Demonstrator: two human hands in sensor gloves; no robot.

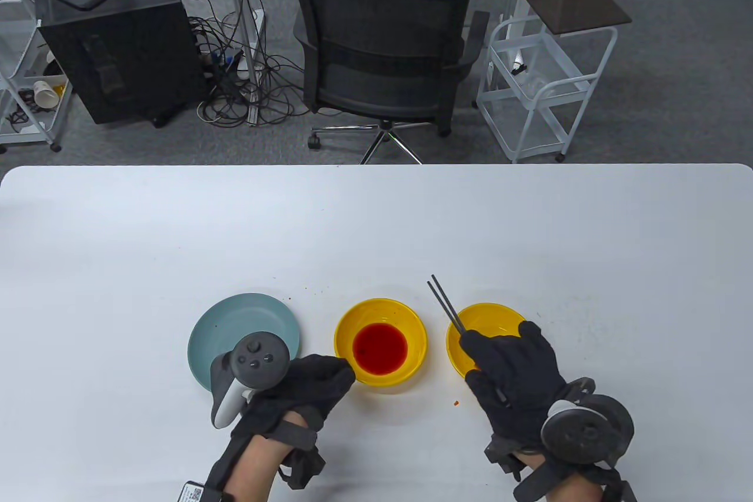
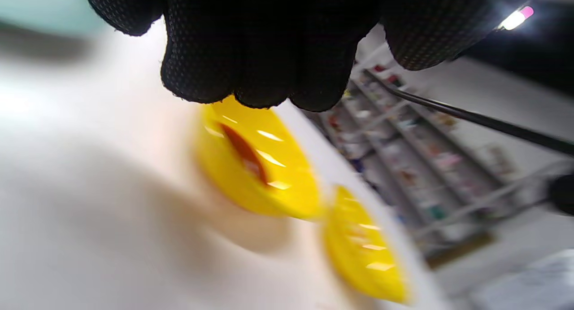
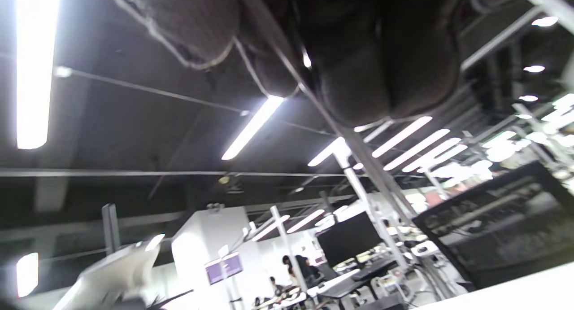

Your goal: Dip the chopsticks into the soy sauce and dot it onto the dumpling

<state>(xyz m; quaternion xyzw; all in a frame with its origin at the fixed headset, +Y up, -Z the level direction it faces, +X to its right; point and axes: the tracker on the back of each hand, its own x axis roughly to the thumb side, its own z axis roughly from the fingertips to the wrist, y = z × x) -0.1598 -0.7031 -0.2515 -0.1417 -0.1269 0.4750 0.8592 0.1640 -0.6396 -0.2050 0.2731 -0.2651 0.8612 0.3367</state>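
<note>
A yellow bowl (image 1: 380, 313) with red sauce (image 1: 380, 347) stands at the table's front middle; it also shows in the left wrist view (image 2: 269, 175). A second yellow bowl (image 1: 494, 316) stands to its right, partly under my right hand (image 1: 510, 369); no dumpling shows in it. My right hand grips a pair of dark chopsticks (image 1: 445, 303) whose tips point up and away to the far left, above the table. The chopsticks also show in the right wrist view (image 3: 372, 171). My left hand (image 1: 315, 378) rests curled on the table, touching the sauce bowl's left rim.
A teal plate (image 1: 247, 319) lies to the left of the sauce bowl, partly under my left hand's tracker. Small red specks lie on the table near the bowls. An office chair (image 1: 382, 55) stands beyond the table's far edge.
</note>
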